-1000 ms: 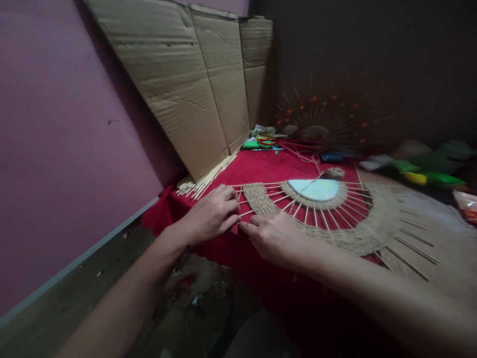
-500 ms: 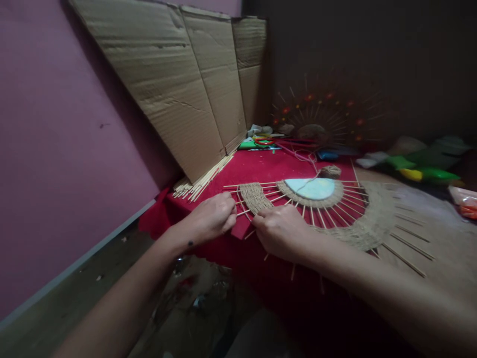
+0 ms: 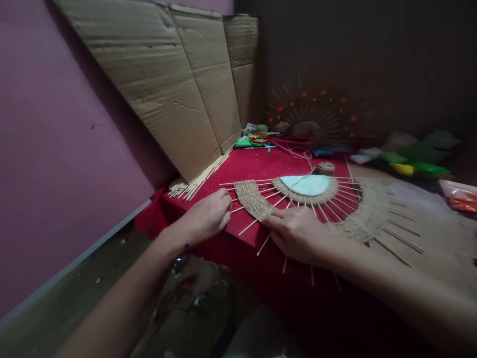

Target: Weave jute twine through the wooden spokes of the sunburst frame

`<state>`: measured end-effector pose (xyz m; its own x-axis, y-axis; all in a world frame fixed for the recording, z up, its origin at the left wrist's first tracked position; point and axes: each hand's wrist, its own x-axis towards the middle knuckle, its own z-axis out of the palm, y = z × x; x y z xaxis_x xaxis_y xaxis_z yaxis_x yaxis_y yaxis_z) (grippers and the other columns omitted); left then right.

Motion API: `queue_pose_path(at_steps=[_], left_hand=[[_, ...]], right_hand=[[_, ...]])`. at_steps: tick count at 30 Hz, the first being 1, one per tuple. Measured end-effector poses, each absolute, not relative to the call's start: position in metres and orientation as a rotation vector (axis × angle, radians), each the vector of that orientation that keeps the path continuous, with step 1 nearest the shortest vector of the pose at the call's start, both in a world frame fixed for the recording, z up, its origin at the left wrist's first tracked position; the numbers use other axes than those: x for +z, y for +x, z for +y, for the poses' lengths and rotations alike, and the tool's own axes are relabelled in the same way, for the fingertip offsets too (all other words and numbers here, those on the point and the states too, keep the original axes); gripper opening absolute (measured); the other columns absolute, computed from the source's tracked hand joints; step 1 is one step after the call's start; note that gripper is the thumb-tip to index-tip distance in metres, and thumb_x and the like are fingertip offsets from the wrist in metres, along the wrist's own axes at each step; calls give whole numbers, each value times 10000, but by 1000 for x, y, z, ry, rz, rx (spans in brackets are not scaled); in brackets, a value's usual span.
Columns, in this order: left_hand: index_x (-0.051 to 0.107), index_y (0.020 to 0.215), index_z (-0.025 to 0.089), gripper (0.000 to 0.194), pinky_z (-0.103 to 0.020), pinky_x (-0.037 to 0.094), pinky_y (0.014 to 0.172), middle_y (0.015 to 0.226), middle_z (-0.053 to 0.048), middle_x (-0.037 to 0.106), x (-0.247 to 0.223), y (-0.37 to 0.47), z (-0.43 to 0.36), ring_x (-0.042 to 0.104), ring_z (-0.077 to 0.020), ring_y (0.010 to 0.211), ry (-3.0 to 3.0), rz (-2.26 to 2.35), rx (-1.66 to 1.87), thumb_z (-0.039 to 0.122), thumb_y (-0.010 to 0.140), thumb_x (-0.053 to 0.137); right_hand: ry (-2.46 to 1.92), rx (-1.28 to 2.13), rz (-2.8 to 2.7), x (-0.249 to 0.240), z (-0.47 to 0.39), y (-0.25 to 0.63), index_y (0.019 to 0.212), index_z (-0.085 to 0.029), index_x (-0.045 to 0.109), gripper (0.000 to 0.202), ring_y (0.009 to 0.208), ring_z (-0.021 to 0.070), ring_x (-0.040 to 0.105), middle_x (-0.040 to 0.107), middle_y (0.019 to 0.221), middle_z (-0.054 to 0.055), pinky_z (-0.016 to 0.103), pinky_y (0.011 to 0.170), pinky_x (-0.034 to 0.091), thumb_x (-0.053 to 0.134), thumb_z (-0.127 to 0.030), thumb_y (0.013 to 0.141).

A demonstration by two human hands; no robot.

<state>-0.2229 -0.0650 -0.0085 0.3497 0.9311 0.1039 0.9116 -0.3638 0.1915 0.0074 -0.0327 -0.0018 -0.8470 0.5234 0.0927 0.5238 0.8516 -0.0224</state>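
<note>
The fan-shaped weave [image 3: 368,211] is lying on the tabletop [image 3: 242,166], a red cloth covering it, and the band-weaving looks to be in hand. The right hand [image 3: 301,231] is pinching the woven band's outer edge, fingers together; at its nine o'clock the left hand [image 3: 210,214] is bunching its fingers by the stick ends, though whether it's gripping a strand I can't tell. The next move is probably calling for steady cord tension and evenly spread sticks [image 3: 248,227]. From the right hand, the pale blue half-disc [image 3: 307,185] is sitting at twelve, the twine ball [image 3: 325,168] at one. From the left hand, cardboard [image 3: 186,94] is standing at eleven, a pinkish wall [image 3: 48,99] rising at ten, littered floor [image 3: 93,293] showing at eight.
</note>
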Motion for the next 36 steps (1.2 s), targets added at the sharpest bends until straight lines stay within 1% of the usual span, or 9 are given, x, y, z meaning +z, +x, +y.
queue_pose_path(at_steps=[4,10,15,19,24,27,30,32,36], left_hand=[[494,849,152,104,-323,457,747,907,-61,490,-12,-223,-67,502,-159,795,2516,1721,383,151,864,391],[550,1036,159,183,-381,453,880,1030,-92,530,-16,-212,-71,483,-210,999,2616,1609,628,165,901,425],[536,1159,146,266,-393,475,862,1023,-103,548,-28,-207,-65,497,-215,972,2619,1656,699,183,918,432],[574,1132,139,263,-385,483,856,1006,-109,544,-33,-208,-59,500,-210,967,2657,1618,683,193,933,410],[585,1093,154,229,-380,477,826,1000,-98,531,-27,-202,-67,483,-208,957,2628,1629,796,190,924,436],[581,1096,163,218,-349,463,830,1007,-85,537,-21,-191,-78,482,-193,964,2612,1499,889,177,916,460],[592,1090,181,216,-333,445,808,979,-72,555,-19,-178,-87,487,-182,928,2636,1354,825,173,918,461],[618,1036,183,205,-347,423,785,937,-70,566,-22,-173,-90,481,-186,882,2689,1350,753,171,921,449],[642,951,161,217,-349,403,752,891,-77,571,-28,-170,-89,464,-188,830,2743,1353,711,164,924,427]], right_hand=[[-829,-15,-2901,-3,-35,11,847,-135,648,204,651,144,554,673,788,75,283,523,199,448,-130,805],[-801,50,-2840,-4,-36,14,817,-149,636,191,612,121,508,665,777,58,281,522,197,448,-149,784],[-825,91,-2829,-1,-36,16,802,-156,620,189,596,118,480,653,771,52,286,521,193,432,-160,783],[-845,126,-2876,6,-39,21,784,-153,618,188,588,117,468,639,759,53,289,525,207,431,-143,771],[-878,360,-2836,10,-44,30,816,-158,652,210,592,107,493,646,755,44,272,546,269,451,-134,761],[-889,470,-2787,9,-45,32,846,-174,670,225,603,108,512,656,735,35,260,560,294,469,-129,754],[-919,501,-2789,8,-46,32,811,-170,662,196,600,110,510,653,717,38,255,566,305,481,-128,749],[-931,523,-2794,9,-47,33,786,-164,655,178,599,112,509,647,700,38,253,568,309,486,-125,745],[-885,649,-2784,13,-52,35,859,-172,684,232,670,129,555,673,764,47,248,592,327,495,-101,743]])
